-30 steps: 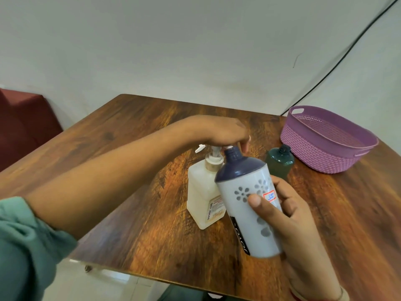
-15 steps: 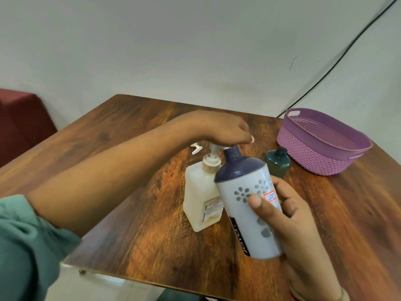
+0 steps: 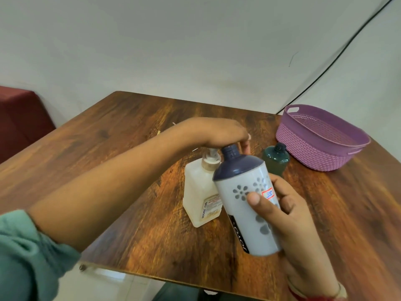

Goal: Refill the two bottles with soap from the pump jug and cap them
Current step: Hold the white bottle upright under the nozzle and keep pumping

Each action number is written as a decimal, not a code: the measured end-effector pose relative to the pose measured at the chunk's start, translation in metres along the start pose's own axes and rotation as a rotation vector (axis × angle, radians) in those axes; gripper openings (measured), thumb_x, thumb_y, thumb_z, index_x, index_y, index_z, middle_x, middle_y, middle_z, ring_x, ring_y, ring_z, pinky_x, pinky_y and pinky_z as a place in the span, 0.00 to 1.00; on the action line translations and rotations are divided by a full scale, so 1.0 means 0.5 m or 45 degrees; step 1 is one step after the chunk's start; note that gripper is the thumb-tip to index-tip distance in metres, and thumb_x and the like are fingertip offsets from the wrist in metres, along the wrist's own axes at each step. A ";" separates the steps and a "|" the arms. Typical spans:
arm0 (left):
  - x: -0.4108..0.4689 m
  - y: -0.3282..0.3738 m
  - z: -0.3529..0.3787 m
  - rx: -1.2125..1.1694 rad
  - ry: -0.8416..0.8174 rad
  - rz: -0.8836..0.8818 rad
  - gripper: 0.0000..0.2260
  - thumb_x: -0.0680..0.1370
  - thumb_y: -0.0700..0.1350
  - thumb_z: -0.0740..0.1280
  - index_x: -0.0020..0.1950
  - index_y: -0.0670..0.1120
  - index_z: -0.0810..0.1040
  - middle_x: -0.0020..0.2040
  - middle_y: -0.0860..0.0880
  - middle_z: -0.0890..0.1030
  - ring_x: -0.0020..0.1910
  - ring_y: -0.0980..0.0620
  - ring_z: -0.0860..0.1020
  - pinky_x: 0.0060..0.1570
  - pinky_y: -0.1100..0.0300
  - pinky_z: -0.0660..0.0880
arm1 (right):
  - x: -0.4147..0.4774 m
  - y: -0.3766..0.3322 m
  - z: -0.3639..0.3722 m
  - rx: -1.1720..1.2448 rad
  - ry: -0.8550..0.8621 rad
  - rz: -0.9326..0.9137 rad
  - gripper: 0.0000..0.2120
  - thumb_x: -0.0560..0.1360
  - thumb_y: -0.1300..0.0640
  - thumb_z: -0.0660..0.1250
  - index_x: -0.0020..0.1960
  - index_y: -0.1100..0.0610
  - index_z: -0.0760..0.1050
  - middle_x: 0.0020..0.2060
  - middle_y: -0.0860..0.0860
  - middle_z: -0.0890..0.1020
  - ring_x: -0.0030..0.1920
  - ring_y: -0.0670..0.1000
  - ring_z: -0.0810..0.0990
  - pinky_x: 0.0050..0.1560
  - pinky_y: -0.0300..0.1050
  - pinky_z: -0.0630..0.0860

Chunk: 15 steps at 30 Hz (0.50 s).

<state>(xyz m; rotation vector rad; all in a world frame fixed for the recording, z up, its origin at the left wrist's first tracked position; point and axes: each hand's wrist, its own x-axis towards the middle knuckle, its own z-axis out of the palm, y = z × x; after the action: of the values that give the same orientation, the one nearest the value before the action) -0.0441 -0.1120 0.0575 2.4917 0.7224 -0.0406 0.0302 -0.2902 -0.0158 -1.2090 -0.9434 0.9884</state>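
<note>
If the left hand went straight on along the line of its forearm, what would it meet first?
Probably the purple basket, at its left end. The green bottle stands closer but seems beside that line and lower than the left hand on the pump jug; depth is unclear.

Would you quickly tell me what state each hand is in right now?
Left hand: on the pump, grip cannot be told.
Right hand: holding the white bottle.
</note>
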 end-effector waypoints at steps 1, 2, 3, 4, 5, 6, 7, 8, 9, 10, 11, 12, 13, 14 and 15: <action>-0.001 -0.005 0.005 -0.035 0.000 -0.015 0.17 0.82 0.43 0.51 0.56 0.41 0.79 0.50 0.51 0.78 0.55 0.48 0.76 0.60 0.54 0.70 | 0.000 0.000 0.000 -0.006 -0.002 0.003 0.24 0.54 0.47 0.75 0.49 0.50 0.80 0.43 0.57 0.85 0.39 0.56 0.84 0.32 0.43 0.78; -0.002 -0.007 0.007 -0.040 0.009 -0.038 0.17 0.82 0.42 0.52 0.56 0.41 0.79 0.51 0.50 0.78 0.56 0.47 0.76 0.60 0.54 0.70 | 0.002 0.001 0.002 -0.014 -0.003 0.004 0.24 0.54 0.47 0.75 0.49 0.50 0.80 0.43 0.57 0.85 0.39 0.56 0.84 0.32 0.43 0.78; -0.001 -0.007 0.006 -0.011 0.003 -0.067 0.16 0.82 0.42 0.52 0.57 0.41 0.79 0.52 0.50 0.78 0.56 0.48 0.75 0.59 0.55 0.70 | 0.002 0.002 0.004 -0.018 0.003 0.006 0.23 0.54 0.47 0.75 0.49 0.50 0.80 0.43 0.57 0.85 0.39 0.55 0.84 0.32 0.43 0.78; 0.002 -0.003 0.002 0.032 -0.025 -0.085 0.16 0.82 0.43 0.52 0.58 0.41 0.78 0.54 0.49 0.78 0.57 0.48 0.75 0.59 0.56 0.70 | 0.002 0.004 0.005 -0.019 0.014 0.004 0.23 0.55 0.47 0.75 0.48 0.50 0.80 0.43 0.56 0.85 0.39 0.55 0.84 0.32 0.43 0.78; 0.005 0.001 -0.003 0.064 -0.060 -0.095 0.16 0.82 0.44 0.52 0.58 0.42 0.78 0.56 0.48 0.78 0.57 0.49 0.75 0.59 0.56 0.70 | 0.002 0.004 0.005 -0.017 0.017 -0.002 0.22 0.55 0.47 0.75 0.48 0.50 0.80 0.42 0.56 0.85 0.39 0.55 0.84 0.32 0.42 0.78; 0.004 0.007 -0.007 0.085 -0.094 -0.103 0.17 0.83 0.46 0.52 0.58 0.43 0.78 0.54 0.49 0.78 0.56 0.49 0.76 0.59 0.55 0.70 | 0.002 0.003 0.005 -0.010 0.015 -0.008 0.21 0.55 0.47 0.75 0.48 0.50 0.80 0.42 0.56 0.85 0.39 0.54 0.84 0.31 0.42 0.78; 0.003 0.012 -0.012 0.114 -0.103 -0.103 0.18 0.83 0.49 0.51 0.57 0.43 0.78 0.52 0.50 0.78 0.54 0.50 0.76 0.58 0.56 0.70 | 0.003 0.001 0.005 0.000 0.015 -0.016 0.21 0.55 0.47 0.75 0.48 0.50 0.80 0.42 0.56 0.85 0.38 0.54 0.84 0.31 0.42 0.78; 0.001 0.015 -0.016 0.148 -0.073 -0.090 0.18 0.83 0.51 0.51 0.57 0.44 0.78 0.49 0.52 0.78 0.53 0.51 0.75 0.57 0.56 0.69 | 0.003 -0.001 0.005 0.004 0.018 -0.024 0.21 0.55 0.47 0.75 0.47 0.50 0.80 0.42 0.56 0.85 0.38 0.54 0.84 0.31 0.42 0.78; 0.001 0.013 -0.017 0.169 -0.020 -0.075 0.18 0.82 0.53 0.52 0.56 0.45 0.78 0.49 0.52 0.77 0.53 0.51 0.75 0.57 0.55 0.69 | 0.003 -0.002 0.004 0.002 0.020 -0.029 0.21 0.55 0.47 0.75 0.47 0.50 0.80 0.42 0.56 0.85 0.38 0.54 0.84 0.31 0.42 0.78; 0.001 0.012 -0.016 0.162 0.031 -0.056 0.18 0.82 0.53 0.52 0.55 0.45 0.78 0.50 0.51 0.78 0.54 0.50 0.75 0.58 0.53 0.70 | 0.003 -0.002 0.002 -0.001 0.021 -0.033 0.22 0.54 0.47 0.75 0.47 0.49 0.80 0.42 0.57 0.85 0.37 0.54 0.84 0.31 0.42 0.78; 0.001 0.010 -0.013 0.123 0.059 -0.041 0.18 0.82 0.51 0.53 0.54 0.44 0.79 0.52 0.49 0.79 0.54 0.48 0.76 0.58 0.52 0.70 | 0.003 -0.001 0.000 -0.001 0.021 -0.035 0.22 0.54 0.47 0.75 0.48 0.50 0.80 0.42 0.57 0.85 0.37 0.54 0.84 0.31 0.42 0.78; 0.000 0.008 -0.006 0.083 0.066 -0.019 0.17 0.82 0.48 0.53 0.53 0.42 0.80 0.52 0.48 0.79 0.53 0.47 0.77 0.59 0.52 0.71 | 0.003 0.001 -0.001 -0.002 0.022 -0.033 0.23 0.54 0.47 0.75 0.48 0.50 0.80 0.41 0.57 0.85 0.37 0.54 0.84 0.31 0.42 0.78; -0.002 0.005 0.001 0.064 0.071 -0.003 0.17 0.82 0.44 0.53 0.52 0.40 0.80 0.52 0.47 0.79 0.54 0.46 0.77 0.59 0.51 0.71 | 0.003 0.001 -0.003 -0.002 0.024 -0.033 0.23 0.54 0.47 0.75 0.49 0.50 0.80 0.41 0.57 0.85 0.37 0.54 0.84 0.30 0.42 0.78; -0.003 0.004 0.005 0.054 0.082 0.007 0.17 0.82 0.42 0.52 0.51 0.38 0.80 0.52 0.46 0.79 0.54 0.46 0.77 0.60 0.52 0.71 | 0.003 0.002 -0.004 0.000 0.026 -0.034 0.23 0.54 0.47 0.75 0.49 0.51 0.80 0.41 0.57 0.85 0.37 0.54 0.84 0.30 0.42 0.77; -0.004 0.003 0.007 0.036 0.103 0.001 0.17 0.82 0.41 0.52 0.51 0.38 0.80 0.52 0.45 0.79 0.55 0.46 0.77 0.60 0.52 0.70 | 0.003 0.002 -0.005 0.000 0.026 -0.031 0.23 0.54 0.48 0.75 0.49 0.51 0.80 0.41 0.57 0.85 0.37 0.54 0.84 0.30 0.42 0.78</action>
<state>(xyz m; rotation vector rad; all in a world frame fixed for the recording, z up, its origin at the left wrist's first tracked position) -0.0448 -0.1161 0.0559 2.5326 0.7590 0.0506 0.0331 -0.2897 -0.0169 -1.2025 -0.9402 0.9555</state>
